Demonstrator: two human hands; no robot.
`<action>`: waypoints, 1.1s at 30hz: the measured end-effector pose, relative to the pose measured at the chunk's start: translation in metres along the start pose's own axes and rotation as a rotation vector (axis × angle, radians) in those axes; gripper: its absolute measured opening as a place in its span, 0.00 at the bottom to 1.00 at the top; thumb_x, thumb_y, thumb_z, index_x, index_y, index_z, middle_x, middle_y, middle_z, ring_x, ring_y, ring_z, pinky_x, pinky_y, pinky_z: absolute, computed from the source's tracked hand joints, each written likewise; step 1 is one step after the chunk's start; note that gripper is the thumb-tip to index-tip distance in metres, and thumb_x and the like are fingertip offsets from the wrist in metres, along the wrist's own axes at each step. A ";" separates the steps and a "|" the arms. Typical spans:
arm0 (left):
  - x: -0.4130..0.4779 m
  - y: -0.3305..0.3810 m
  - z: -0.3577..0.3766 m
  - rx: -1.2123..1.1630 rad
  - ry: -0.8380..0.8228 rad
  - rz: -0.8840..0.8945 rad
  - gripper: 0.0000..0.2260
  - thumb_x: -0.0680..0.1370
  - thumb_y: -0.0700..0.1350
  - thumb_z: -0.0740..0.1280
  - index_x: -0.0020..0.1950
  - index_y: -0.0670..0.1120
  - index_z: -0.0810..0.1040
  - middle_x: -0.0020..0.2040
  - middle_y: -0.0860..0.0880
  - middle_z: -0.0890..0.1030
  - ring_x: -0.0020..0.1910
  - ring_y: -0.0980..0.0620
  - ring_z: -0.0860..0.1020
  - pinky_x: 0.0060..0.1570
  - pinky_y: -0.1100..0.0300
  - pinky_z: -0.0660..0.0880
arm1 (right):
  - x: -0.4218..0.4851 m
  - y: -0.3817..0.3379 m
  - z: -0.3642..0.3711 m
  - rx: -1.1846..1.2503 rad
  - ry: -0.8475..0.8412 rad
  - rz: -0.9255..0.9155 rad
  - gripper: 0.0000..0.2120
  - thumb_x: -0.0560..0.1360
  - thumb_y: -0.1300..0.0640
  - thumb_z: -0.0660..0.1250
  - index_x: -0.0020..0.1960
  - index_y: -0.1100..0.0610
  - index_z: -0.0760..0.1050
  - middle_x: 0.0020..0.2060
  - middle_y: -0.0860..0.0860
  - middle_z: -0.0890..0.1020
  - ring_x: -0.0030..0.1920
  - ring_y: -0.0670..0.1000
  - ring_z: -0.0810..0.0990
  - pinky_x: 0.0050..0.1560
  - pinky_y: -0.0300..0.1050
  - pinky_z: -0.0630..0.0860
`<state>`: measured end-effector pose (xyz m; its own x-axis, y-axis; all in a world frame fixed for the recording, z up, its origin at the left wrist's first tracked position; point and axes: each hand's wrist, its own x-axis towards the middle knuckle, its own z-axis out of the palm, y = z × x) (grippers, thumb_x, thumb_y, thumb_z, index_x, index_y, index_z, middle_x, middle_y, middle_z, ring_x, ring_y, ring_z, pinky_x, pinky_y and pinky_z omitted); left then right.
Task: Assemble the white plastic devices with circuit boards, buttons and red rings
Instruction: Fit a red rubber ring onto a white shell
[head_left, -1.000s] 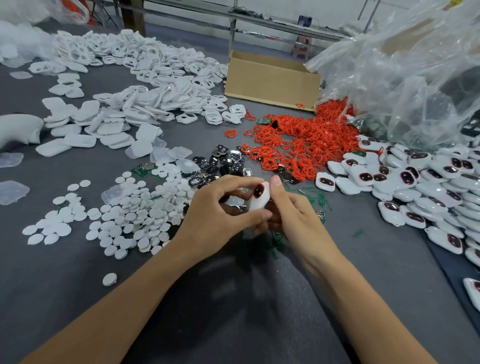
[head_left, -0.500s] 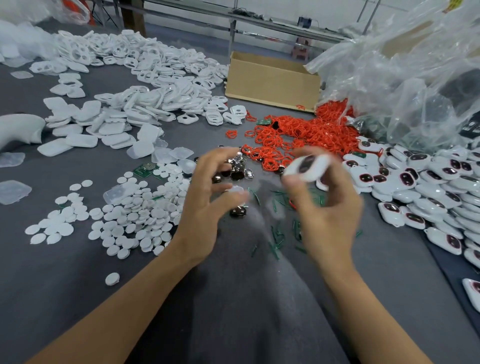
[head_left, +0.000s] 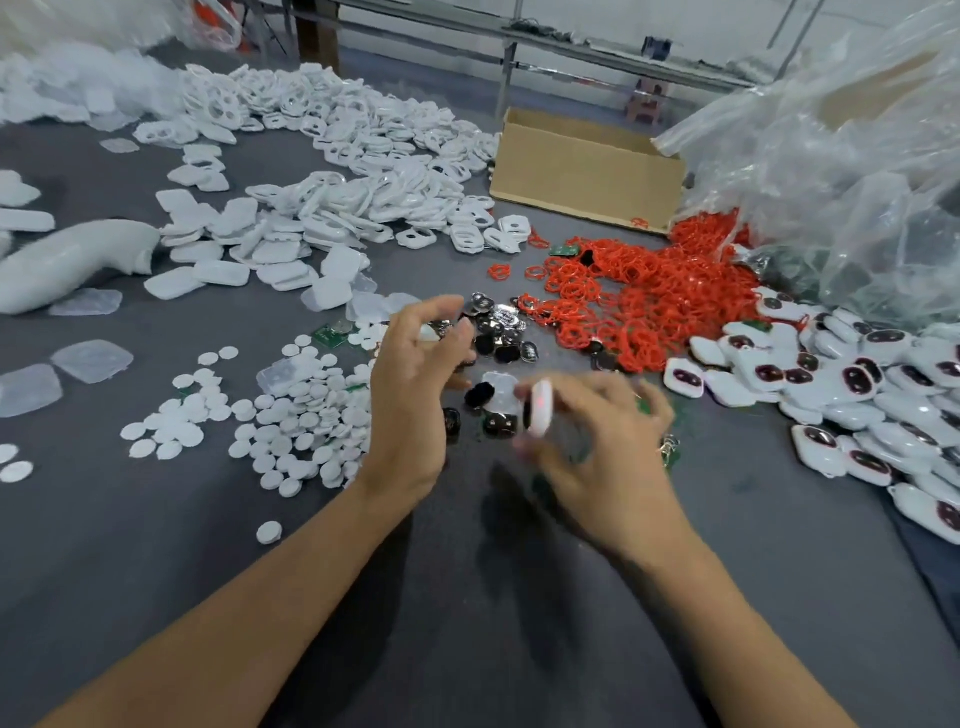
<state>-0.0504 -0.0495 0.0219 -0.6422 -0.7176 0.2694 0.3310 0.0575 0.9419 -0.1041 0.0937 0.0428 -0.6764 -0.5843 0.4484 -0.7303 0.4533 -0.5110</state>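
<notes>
My right hand (head_left: 602, 447) is blurred with motion and pinches a white plastic device (head_left: 540, 410) on edge near the table's middle. To its left my left hand (head_left: 410, 389) hovers with loosely curled fingers and holds nothing. It sits over a cluster of black and silver button parts (head_left: 498, 332). Red rings (head_left: 639, 296) lie heaped beyond my hands. Assembled white devices with dark red windows (head_left: 852, 384) are piled at the right. A green circuit board (head_left: 332, 332) lies by the white round discs (head_left: 306, 415).
White shells (head_left: 332, 208) cover the far left of the grey table (head_left: 467, 597). A cardboard box (head_left: 587, 171) stands at the back, and a big clear plastic bag (head_left: 841, 171) fills the right rear. Translucent covers (head_left: 93, 358) lie at the left.
My right hand has swung back from the right-hand pile toward the middle, still with a white device. My left hand has stayed over the button parts.
</notes>
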 end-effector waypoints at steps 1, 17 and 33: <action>0.000 0.000 0.000 -0.001 -0.007 -0.011 0.15 0.74 0.52 0.63 0.56 0.46 0.78 0.44 0.60 0.80 0.43 0.55 0.79 0.40 0.62 0.75 | -0.002 0.002 0.004 -0.022 -0.026 -0.018 0.18 0.68 0.46 0.72 0.57 0.46 0.78 0.51 0.42 0.79 0.60 0.47 0.73 0.69 0.54 0.53; -0.002 0.003 0.002 0.025 -0.050 -0.007 0.11 0.74 0.49 0.62 0.46 0.46 0.81 0.42 0.52 0.82 0.38 0.53 0.79 0.36 0.61 0.75 | -0.004 0.002 0.008 0.130 0.052 -0.067 0.15 0.70 0.45 0.69 0.54 0.49 0.76 0.50 0.39 0.78 0.55 0.46 0.75 0.57 0.46 0.58; -0.002 0.003 0.002 0.028 -0.055 -0.027 0.10 0.74 0.50 0.62 0.43 0.48 0.81 0.40 0.53 0.83 0.38 0.53 0.79 0.38 0.58 0.75 | -0.006 0.003 0.015 0.103 -0.077 -0.023 0.15 0.71 0.50 0.72 0.57 0.50 0.77 0.48 0.38 0.75 0.59 0.45 0.71 0.67 0.60 0.55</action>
<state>-0.0499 -0.0469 0.0244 -0.6880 -0.6798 0.2540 0.2943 0.0587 0.9539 -0.1009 0.0888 0.0270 -0.6473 -0.6455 0.4055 -0.7294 0.3698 -0.5755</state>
